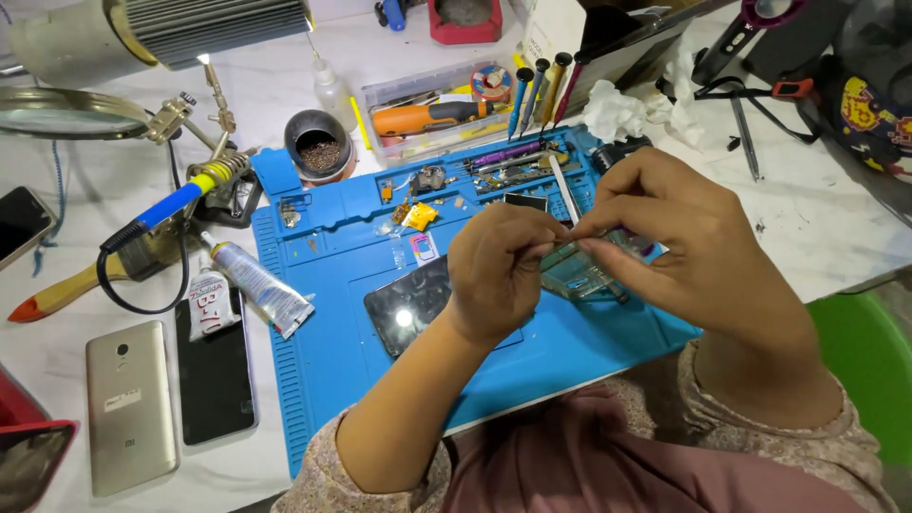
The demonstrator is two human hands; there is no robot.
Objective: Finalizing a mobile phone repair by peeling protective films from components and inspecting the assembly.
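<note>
1. A small clear, greenish phone part (pixel 579 275) is held between both hands above the right half of the blue work mat (pixel 332 361); what it is exactly cannot be told, since the hands cover most of it.
2. The left hand (pixel 499 271) is curled into a loose fist, its fingertips pressed together on the left edge of the part and on a thin strip (pixel 560 247) that runs across to the other hand.
3. The right hand (pixel 689 242) comes in from the right, thumb and forefinger pinching the thin strip just above the part, the other fingers bent beneath it.
4. Under the left wrist a dark phone (pixel 410 302) lies screen-up on the mat, a lamp's glare on its glass.
5. The mat's upper trays hold small screws, a yellow piece (pixel 419 216) and metal tweezers (pixel 508 157).
6. Just behind the mat stands a clear box with an orange tool (pixel 427 116), beside a row of screwdrivers (pixel 537 90) and crumpled white tissue (pixel 617 112).
7. Left of the mat lie a glue tube (pixel 256 282), a blue-handled soldering iron (pixel 171 207), a black phone (pixel 215 375) and a gold phone (pixel 131 407) lying back-up.
8. A magnifying glass (pixel 62 112) sits at the far left on the white table (pixel 836 218).
</note>
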